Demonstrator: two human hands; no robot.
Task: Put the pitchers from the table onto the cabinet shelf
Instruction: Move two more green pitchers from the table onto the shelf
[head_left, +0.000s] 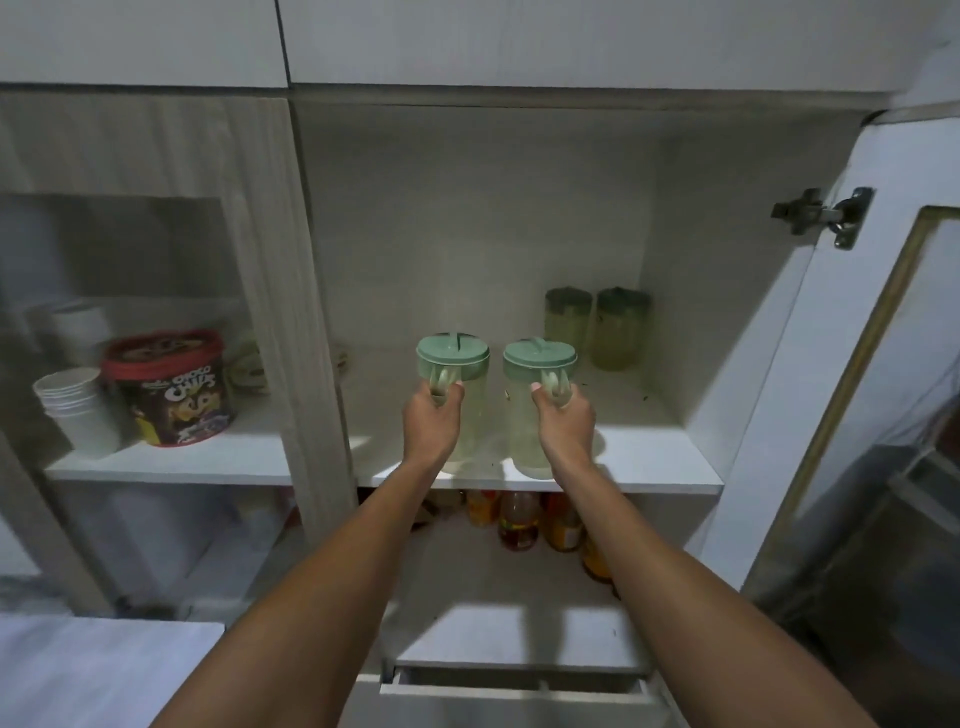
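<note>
Head view: left hand (432, 422) grips left pitcher (457, 405) handle, right hand (565, 423) grips right pitcher (535, 415) handle; both translucent green, cylindrical, matte-lidded, upright on white cabinet shelf (649, 467)

Two bare forearms are in view, uncovered from the lower frame edge up to the wrists; no sleeve edge shows. The left hand (432, 415) and right hand (565, 421) are both ungloved. Short nails are visible on the fingers (535, 387). Below the fingers, both wrists are plain.
</note>
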